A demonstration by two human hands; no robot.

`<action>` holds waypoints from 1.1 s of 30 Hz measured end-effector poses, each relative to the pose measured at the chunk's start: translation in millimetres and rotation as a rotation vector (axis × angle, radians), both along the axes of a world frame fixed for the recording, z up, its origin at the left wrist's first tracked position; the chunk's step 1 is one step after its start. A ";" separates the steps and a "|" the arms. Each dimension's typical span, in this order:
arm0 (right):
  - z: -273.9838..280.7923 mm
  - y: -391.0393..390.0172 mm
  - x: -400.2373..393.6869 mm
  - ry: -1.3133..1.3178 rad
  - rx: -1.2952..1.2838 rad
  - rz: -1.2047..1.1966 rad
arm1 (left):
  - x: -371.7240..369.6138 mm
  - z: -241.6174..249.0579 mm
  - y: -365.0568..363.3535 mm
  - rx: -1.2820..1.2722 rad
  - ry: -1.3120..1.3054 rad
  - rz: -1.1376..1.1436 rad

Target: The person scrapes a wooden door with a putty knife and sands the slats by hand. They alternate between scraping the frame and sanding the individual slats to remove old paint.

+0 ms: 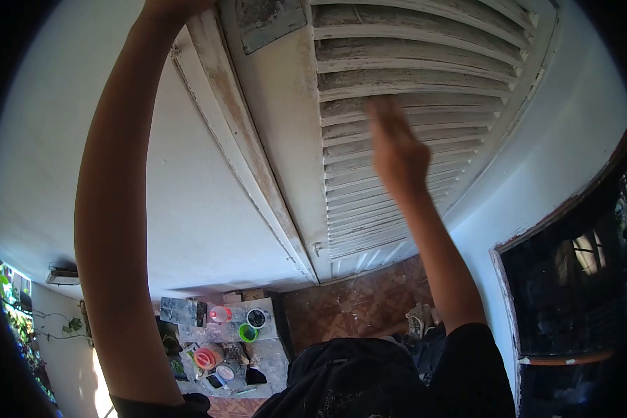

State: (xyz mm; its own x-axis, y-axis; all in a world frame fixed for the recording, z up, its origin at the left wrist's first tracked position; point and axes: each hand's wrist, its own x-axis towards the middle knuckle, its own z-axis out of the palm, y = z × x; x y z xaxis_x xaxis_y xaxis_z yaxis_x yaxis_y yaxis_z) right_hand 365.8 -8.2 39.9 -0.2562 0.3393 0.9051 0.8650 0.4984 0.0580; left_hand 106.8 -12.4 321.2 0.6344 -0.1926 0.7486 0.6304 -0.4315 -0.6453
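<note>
A white louvered door point(282, 118) with worn, stained slats point(411, 63) fills the upper middle of the view. My right hand point(399, 150) is at the slats, its fingers pointing up and touching or nearly touching one; they are blurred, and anything in them cannot be made out. Up at the top edge, my left hand point(176, 5) is beside the door frame point(233, 104), mostly cut off, with its fingers hidden. A grey metal plate point(270, 22) is on the door between my two hands.
Below left, a paint-spotted table point(268, 359) holds a green cup point(248, 332), a red-rimmed container point(205, 358), a dark-filled tub point(257, 318) and a grey box point(181, 311). Shoes point(416, 322) rest on the tiled floor point(348, 306). A dark window point(557, 279) is at right.
</note>
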 end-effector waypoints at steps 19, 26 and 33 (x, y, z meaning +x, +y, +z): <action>-27.1 32.7 21.8 0.274 0.073 -0.021 | 5.1 -1.0 -12.0 -0.011 -0.021 0.177; -11.7 42.8 87.8 0.098 0.078 -0.205 | 7.9 -3.8 -17.4 -0.098 -0.050 0.250; -6.1 25.6 -5.9 0.177 0.015 0.074 | 8.4 -3.6 -23.3 -0.032 -0.077 0.370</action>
